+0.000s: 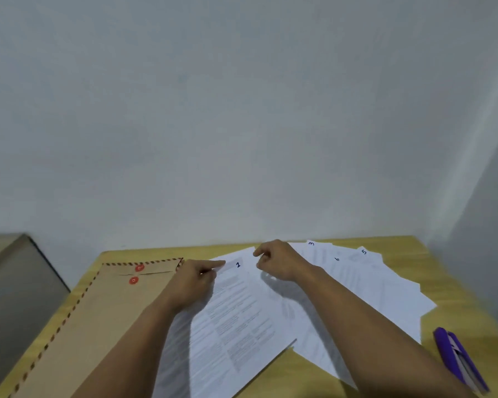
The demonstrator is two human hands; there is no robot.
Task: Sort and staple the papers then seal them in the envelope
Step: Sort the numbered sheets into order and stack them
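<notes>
Several printed white sheets lie fanned across the wooden table (314, 380). The top sheet, marked 1 (242, 311), is in the middle. My left hand (196, 280) rests on its left top edge, index finger pointing at the corner. My right hand (279, 262) hovers over the sheet's top right corner with fingers curled; nothing visibly sits in it. Sheets marked 3, 6 and 5 (365, 271) spread to the right. A brown envelope (98, 317) with red string buttons lies to the left. A purple stapler (457, 357) sits at the right front.
A grey wall rises right behind the table's far edge. A grey box-like object (15, 280) stands off the table's left side. Bare wood shows at the far right corner (403, 245) and along the front.
</notes>
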